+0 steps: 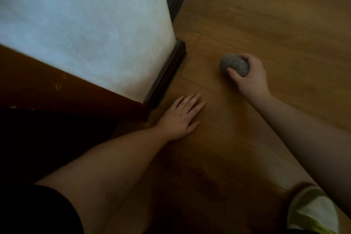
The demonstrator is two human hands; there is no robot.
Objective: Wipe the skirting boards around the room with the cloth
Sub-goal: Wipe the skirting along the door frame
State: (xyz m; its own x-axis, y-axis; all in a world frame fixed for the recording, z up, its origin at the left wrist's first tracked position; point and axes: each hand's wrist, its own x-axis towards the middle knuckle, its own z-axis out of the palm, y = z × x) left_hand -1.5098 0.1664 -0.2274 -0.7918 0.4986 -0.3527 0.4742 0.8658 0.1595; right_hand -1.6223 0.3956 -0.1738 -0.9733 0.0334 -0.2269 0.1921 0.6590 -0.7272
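- A right hand (248,74) grips a balled grey cloth (234,64) over the wooden floor (266,15), fingers curled tight round it, right of the dark skirting board (167,74) and apart from it.
- The left hand (180,116) rests flat on the floor, fingers straight and slightly spread, just below the skirting board's near end.
- A white wall (85,24) rises above the skirting board.

We look down from a single head-worn camera, close above the wooden floor (247,15) and facing a wall corner (178,43) at upper left. Both forearms reach in from the bottom edge, so our view sits low and near.
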